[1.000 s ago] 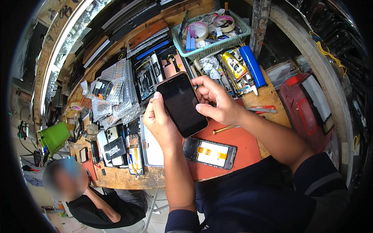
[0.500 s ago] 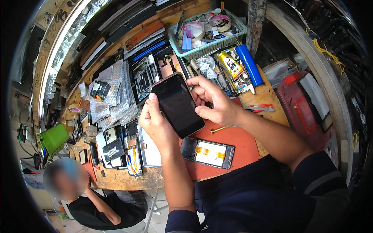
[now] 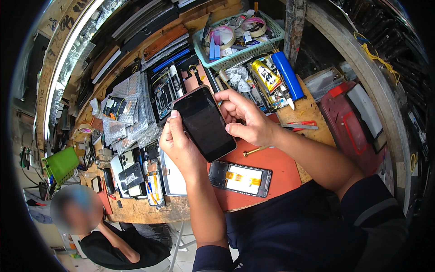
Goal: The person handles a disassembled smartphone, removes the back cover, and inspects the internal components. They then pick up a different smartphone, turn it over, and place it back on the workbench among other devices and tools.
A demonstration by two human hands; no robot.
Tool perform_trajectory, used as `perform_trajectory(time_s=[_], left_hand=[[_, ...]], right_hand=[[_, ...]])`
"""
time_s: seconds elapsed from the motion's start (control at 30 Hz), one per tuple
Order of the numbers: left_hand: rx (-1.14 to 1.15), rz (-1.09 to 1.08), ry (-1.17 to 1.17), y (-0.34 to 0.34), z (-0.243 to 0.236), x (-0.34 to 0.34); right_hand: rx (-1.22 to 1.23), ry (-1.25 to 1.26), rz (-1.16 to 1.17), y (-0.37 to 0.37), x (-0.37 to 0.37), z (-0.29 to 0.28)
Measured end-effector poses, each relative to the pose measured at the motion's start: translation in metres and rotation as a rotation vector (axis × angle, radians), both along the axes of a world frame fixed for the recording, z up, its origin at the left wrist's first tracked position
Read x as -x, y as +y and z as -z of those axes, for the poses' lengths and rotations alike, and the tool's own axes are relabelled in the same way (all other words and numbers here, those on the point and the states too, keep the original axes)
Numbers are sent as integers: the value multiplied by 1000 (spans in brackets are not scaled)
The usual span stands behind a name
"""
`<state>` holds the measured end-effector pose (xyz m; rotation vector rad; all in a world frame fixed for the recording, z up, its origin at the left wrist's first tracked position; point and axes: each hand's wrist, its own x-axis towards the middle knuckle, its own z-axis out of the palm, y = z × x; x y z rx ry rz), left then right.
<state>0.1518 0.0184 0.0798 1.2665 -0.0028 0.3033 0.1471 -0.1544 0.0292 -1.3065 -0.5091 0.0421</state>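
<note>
A dark-screened smartphone (image 3: pixel 205 124) is held tilted above the red work mat, its black glass facing up. My left hand (image 3: pixel 181 144) grips its left side, the thumb lying along the edge and the other fingers hidden beneath. At the right edge, my right hand (image 3: pixel 249 119) has its fingers curled, with the index fingertip and thumb against the phone's side. Below the phone, an opened phone body (image 3: pixel 241 178) with a white battery and orange flex cable lies on the mat (image 3: pixel 285 163). A brass-coloured screwdriver (image 3: pixel 256 150) rests beside my right wrist.
Phone parts and bubble-wrap packets (image 3: pixel 131 118) crowd the bench's left. A mint basket (image 3: pixel 240 56) of tape rolls stands behind, near a yellow can (image 3: pixel 266 75) and blue roll (image 3: pixel 287 75). A red-handled cutter (image 3: pixel 304 125) lies right. Another person (image 3: pixel 122 245) sits lower left.
The view has shifted very slightly. Both hands keep the same hold on the smartphone.
</note>
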Motion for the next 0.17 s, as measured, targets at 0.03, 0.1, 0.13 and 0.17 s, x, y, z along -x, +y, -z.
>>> perform_trajectory(time_s=[0.03,0.1,0.13,0.17], left_hand=[[3,2,-6,0,1,0],[11,13,2,0,2,-1],[14,15,5,1,2,-1],[15,15,5,0,1,-1]], right_hand=[[9,2,1,0,0,-1],[28,6,2,-1,1,-3],[29,8,1,-1,1,-3],[30,10,1,-1,1,-2]])
